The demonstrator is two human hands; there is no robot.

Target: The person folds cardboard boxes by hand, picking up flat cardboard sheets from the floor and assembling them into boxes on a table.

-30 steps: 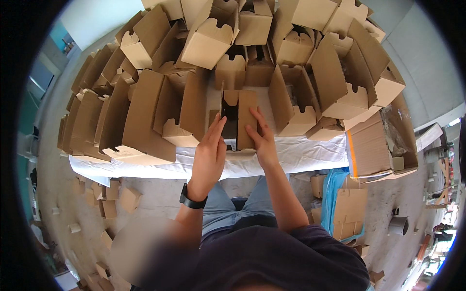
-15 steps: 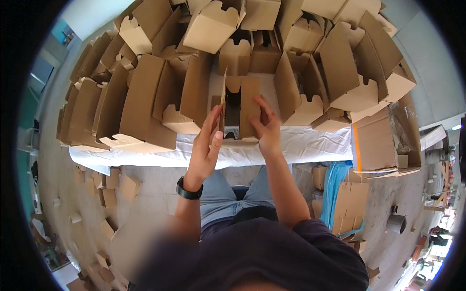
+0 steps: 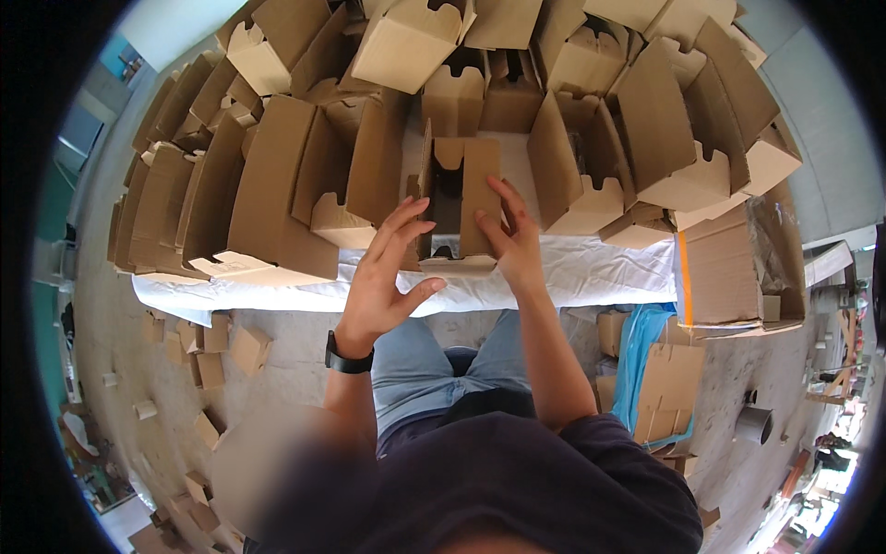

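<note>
A small brown cardboard box stands on the white-covered table in front of me, its top partly open. Its left flap is upright, and its right flap lies across part of the opening, with a dark interior showing between. My right hand is at the box's right side, thumb and forefinger on the right flap; the other fingers are partly hidden along the outer wall. My left hand, with a dark watch on the wrist, is open beside the box's left near corner, its fingers spread and thumb held apart.
Rows of open cardboard boxes crowd the table left, right and behind. White sheeting covers the table's near edge. A larger carton stands at the right end. Small boxes lie on the floor, and blue plastic hangs over a carton.
My left hand has drawn back from the box's upright left flap and spread its fingers. My right hand stays on the right flap. The view has shifted slightly.
</note>
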